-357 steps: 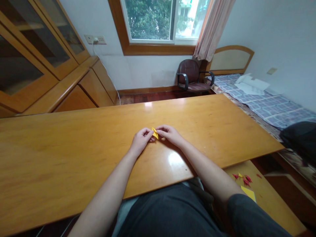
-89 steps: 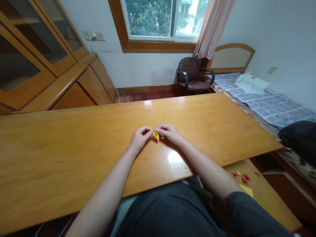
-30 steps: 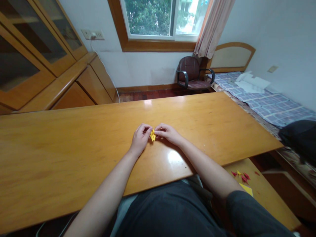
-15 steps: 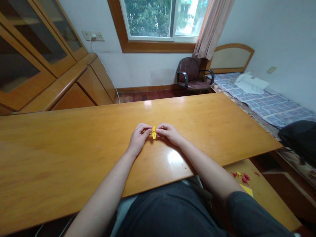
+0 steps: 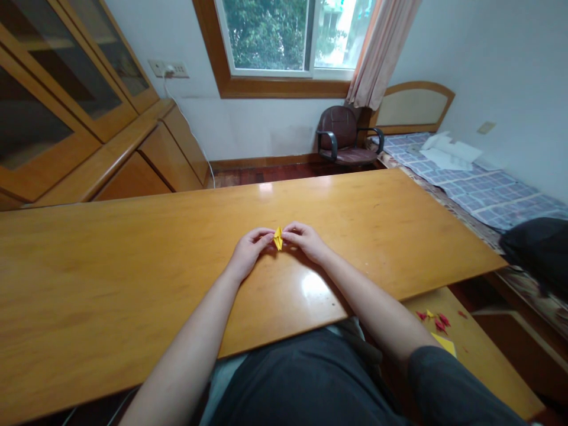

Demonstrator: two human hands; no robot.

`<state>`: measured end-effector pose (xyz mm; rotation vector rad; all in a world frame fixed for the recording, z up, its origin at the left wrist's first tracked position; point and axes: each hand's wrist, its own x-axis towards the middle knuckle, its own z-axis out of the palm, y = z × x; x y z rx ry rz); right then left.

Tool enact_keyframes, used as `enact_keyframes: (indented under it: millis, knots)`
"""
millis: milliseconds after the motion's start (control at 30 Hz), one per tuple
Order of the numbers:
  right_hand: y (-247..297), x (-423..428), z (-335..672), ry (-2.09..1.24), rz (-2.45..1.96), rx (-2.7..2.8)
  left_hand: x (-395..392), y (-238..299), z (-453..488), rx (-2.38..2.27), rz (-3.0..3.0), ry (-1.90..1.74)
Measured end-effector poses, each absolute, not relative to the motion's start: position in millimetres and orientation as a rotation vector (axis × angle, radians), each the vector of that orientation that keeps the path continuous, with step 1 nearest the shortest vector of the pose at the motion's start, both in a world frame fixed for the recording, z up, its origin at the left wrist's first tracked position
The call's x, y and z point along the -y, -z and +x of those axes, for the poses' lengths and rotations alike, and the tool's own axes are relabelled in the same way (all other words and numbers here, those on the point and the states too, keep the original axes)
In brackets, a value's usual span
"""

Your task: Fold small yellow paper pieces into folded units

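Tabletop room beyond both hands; nearer, forearms (aslant) as barriers

No text, label, brand, number or sign can be read. On the loose white paper sheets right of the long, glossy, yellow-brown wooden table, and on the white rectangular plastic wall socket beyond its far edge, any markings are too small to tell.

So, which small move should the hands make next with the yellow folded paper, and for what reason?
Perhaps the right hand could press its side of the yellow folded paper while the left hand steadies it: both hands grip it from opposite sides, and it is folded narrow and pointed. Its finer creases are too small to judge.
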<state>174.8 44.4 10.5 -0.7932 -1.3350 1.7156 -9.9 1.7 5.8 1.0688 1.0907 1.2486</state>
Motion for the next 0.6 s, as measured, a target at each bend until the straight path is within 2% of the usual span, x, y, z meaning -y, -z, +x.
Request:
enact_keyframes:
  millis: [600]
  knots:
    - [-3.7,-48.8,176.5,-1.653,-0.830,1.440,-1.4,-1.7,-13.1,-1.153,1.143,-1.236]
